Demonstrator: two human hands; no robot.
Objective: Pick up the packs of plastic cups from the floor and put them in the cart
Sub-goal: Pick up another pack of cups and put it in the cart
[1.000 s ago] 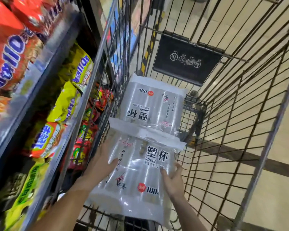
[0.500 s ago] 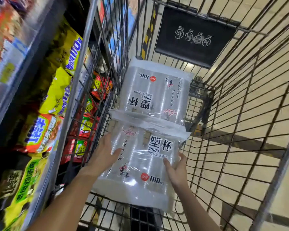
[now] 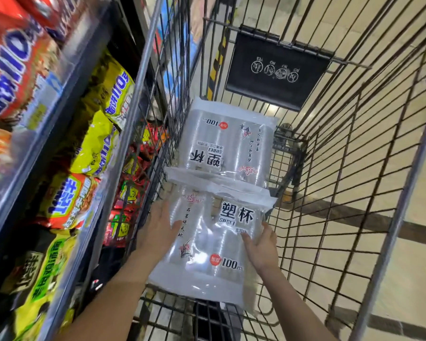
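Hands are holding the near pack of cups (image 3: 207, 239) low inside the cart (image 3: 354, 148), the left hand (image 3: 158, 227) and right hand (image 3: 261, 249) pinching its sides. It is overlapping the far pack (image 3: 226, 146). It looks light, soft and slippery, so holding both sides is helping

Both hands (image 3: 159, 228) (image 3: 262, 249) hold near cup pack (image 3: 207, 244) inside cart (image 3: 354, 168).

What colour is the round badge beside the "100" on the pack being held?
Red, on the clear pack of cups; the head view shows the badge clearly.
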